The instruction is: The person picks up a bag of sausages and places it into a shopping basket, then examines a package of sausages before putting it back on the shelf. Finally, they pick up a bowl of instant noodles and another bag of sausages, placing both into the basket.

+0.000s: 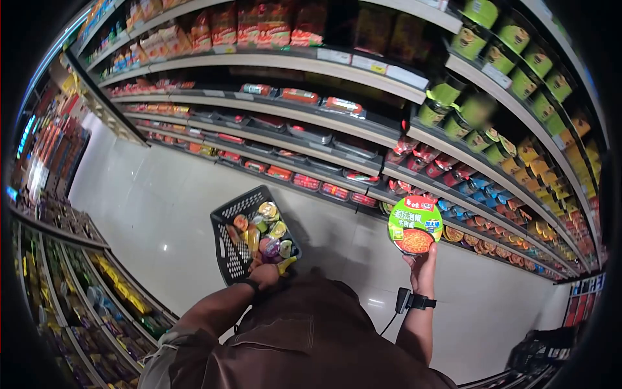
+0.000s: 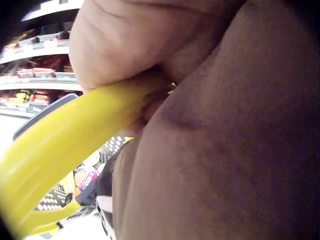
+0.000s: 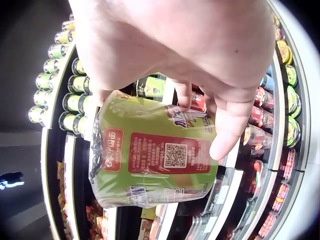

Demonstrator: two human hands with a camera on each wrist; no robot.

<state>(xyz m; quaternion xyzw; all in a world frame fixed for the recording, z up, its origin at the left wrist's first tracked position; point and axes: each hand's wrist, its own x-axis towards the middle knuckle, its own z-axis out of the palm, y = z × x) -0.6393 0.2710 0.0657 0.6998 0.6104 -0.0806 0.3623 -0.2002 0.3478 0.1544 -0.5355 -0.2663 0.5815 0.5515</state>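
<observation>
In the head view my left hand (image 1: 264, 275) grips the yellow handle (image 1: 287, 264) of a dark shopping basket (image 1: 224, 258). The same thick handle (image 2: 65, 135) runs out from under the curled fingers in the left wrist view. Packaged foods (image 1: 253, 238) fill the basket, one with a purple label. On the other side, my right hand (image 1: 424, 262) holds up a tub of instant noodles (image 1: 414, 223), its green and red lid facing me. The right wrist view shows the wrapped green side of this tub (image 3: 157, 115), with thumb and fingers around it.
Long shelves (image 1: 272, 61) of packaged foods curve along the front. Green noodle tubs (image 1: 515, 35) stand in rows at upper right, with red and blue ones lower down. Another shelf (image 1: 97, 285) lies at left. Pale glossy tiles (image 1: 155, 194) form the floor.
</observation>
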